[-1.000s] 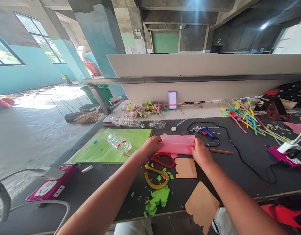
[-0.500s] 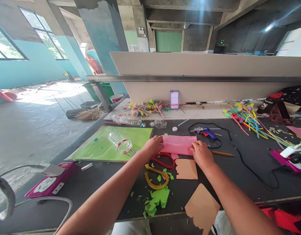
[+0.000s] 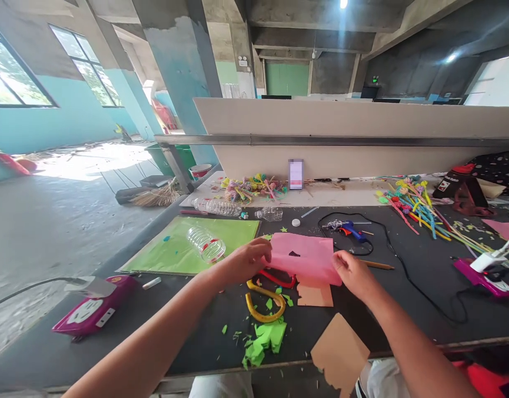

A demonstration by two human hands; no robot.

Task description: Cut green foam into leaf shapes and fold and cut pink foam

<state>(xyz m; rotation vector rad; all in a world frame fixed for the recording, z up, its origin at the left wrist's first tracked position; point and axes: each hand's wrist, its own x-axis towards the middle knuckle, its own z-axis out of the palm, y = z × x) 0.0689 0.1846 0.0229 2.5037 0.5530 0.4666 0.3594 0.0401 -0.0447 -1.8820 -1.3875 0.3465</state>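
Observation:
A pink sheet (image 3: 304, 257) with a small dark hole near its middle is held just above the black table (image 3: 403, 287). My left hand (image 3: 248, 260) pinches its left edge and my right hand (image 3: 351, 272) grips its lower right corner. Under the sheet lie red-handled scissors (image 3: 277, 277), yellow-handled scissors (image 3: 265, 301) and a tan cut piece (image 3: 314, 293). Green scraps (image 3: 265, 338) lie nearer the front edge.
A green sheet (image 3: 188, 249) with a clear plastic bottle (image 3: 205, 244) lies to the left. A blue glue gun (image 3: 349, 228) with a black cord, a pencil (image 3: 376, 265), colourful sticks (image 3: 415, 207), a phone (image 3: 295, 173), a second tan piece (image 3: 340, 351) and pink devices (image 3: 90, 310) surround the work.
The pink sheet was folded flat on the table under both hands; now it is opened out and lifted, larger, with a small hole showing. The camera tilted slightly.

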